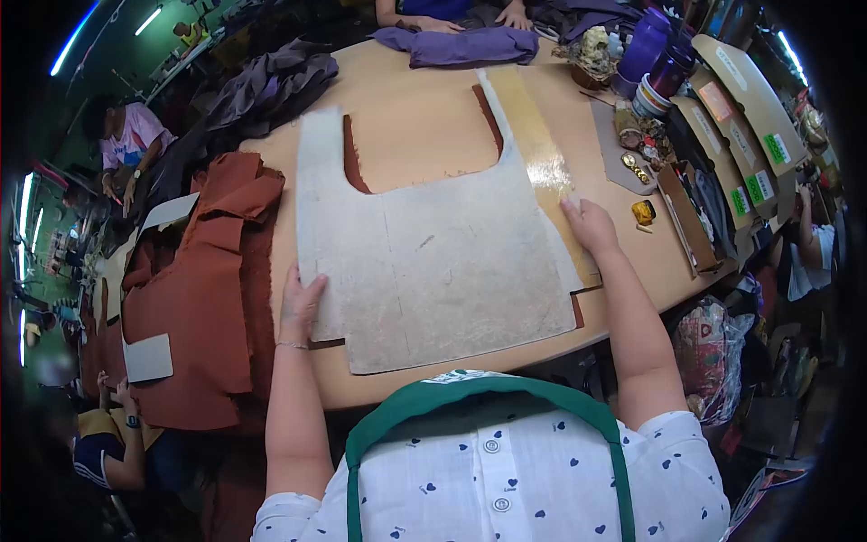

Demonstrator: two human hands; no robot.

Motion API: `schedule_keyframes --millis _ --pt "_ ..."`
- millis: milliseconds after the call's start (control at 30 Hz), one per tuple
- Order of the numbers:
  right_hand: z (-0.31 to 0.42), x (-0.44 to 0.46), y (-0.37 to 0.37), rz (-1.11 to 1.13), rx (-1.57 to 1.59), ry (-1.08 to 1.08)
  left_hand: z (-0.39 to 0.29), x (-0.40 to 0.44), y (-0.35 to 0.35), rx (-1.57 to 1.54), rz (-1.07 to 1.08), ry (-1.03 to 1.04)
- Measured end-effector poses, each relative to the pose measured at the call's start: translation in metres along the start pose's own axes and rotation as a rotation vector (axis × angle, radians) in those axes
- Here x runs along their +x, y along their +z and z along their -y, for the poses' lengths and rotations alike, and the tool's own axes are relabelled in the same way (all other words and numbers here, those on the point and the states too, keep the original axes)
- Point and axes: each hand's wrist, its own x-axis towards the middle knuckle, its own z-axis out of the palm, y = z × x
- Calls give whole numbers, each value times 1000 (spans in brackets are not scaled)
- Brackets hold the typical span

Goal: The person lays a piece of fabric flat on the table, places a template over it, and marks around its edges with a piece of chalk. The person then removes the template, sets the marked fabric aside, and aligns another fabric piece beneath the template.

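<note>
Template lies on the table over brown cloth — left hand at its left edge, right hand on the yellow strip — though whether either is clamped, I cannot tell.

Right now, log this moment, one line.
left hand: at grey panel left edge | right hand: on yellow strip | rust fabric: beneath panel

Bare table shows inside the pale pattern's deep notch, and a hand could pass there up to the purple cloth, which bars the far side. From here, the gap toward the brown cloth on the left looks narrow. On the right, a long box and a gold watch obstruct reaching past the right hand.
</note>
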Motion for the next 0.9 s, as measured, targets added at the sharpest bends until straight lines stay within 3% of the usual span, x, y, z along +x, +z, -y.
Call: schedule_keyframes --millis 167,367,767,900 --pt "17 2 0 47 -326 53 4 12 2 463 -35 48" --pt "31 14 -10 180 -535 87 0 7 13 795 -133 145" --pt "24 25 -8 201 -632 60 -1 -2 21 1021 -143 86" --pt "28 26 -8 222 -646 65 9 -1 20 1080 -233 127"
